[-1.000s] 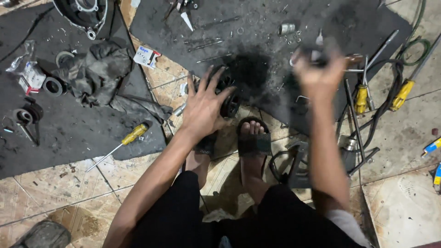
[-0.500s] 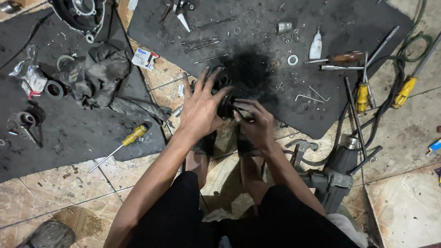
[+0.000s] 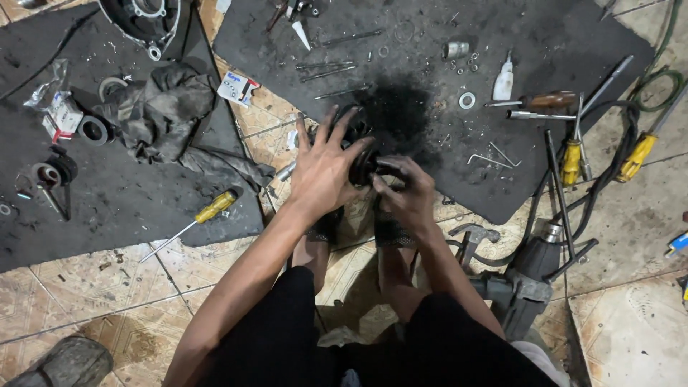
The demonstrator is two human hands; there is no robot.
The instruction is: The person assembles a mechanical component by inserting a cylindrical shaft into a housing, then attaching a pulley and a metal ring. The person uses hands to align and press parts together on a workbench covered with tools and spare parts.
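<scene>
1. Black, greasy round metal part [image 3: 364,163] sits between our two hands, low over the near edge of the dark rubber mat [image 3: 573,29], right above our sandalled feet.
2. Our left hand [image 3: 322,168] lies flat against the part's left side, fingers spread and pointing up; the palm presses on it, not a closed grip.
3. Our right hand [image 3: 405,193] is curled around the part's right side, fingers wrapped tight on it; what exactly the fingertips pinch, we cannot tell.
4. A black oily stain [image 3: 401,107] on the mat is just beyond the part.
5. Left of us: a yellow-handled screwdriver [image 3: 208,211] lies on a second dark mat, near the left forearm.
6. A crumpled grey rag [image 3: 161,107] lies further up on that mat, with rolls of tape beside it.
7. Right of us: an electric drill [image 3: 527,276] stands on the tiled floor [image 3: 93,287] close to the right forearm, a hammer [image 3: 469,236] touching or just beside it.
8. Two more yellow-handled screwdrivers [image 3: 571,161] lie on the right, well apart from the hands.
9. A small white bottle [image 3: 504,79] and a washer [image 3: 466,99] rest on the mat beyond the stain.
</scene>
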